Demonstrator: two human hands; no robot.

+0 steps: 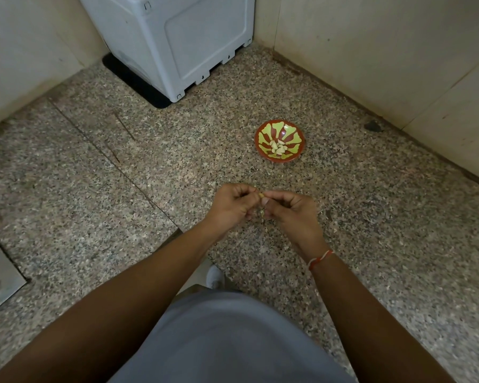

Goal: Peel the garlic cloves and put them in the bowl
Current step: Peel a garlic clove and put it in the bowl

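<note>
A small red bowl (288, 128) with a yellow-green pattern stands on the speckled stone counter, and several peeled garlic cloves (278, 147) lie in its middle. Nearer to me, in front of the bowl, my left hand (230, 207) and my right hand (291, 212) meet with curled fingers. Between their fingertips they pinch one small garlic clove (261, 194), of which only a pale tip shows. A few bits of pale skin (261, 213) show just below the fingers.
A white plastic appliance (177, 42) on a black mat stands at the back of the counter (94, 189). Tiled walls close the corner on the left and right. A steel sink edge (0, 272) shows at the far left.
</note>
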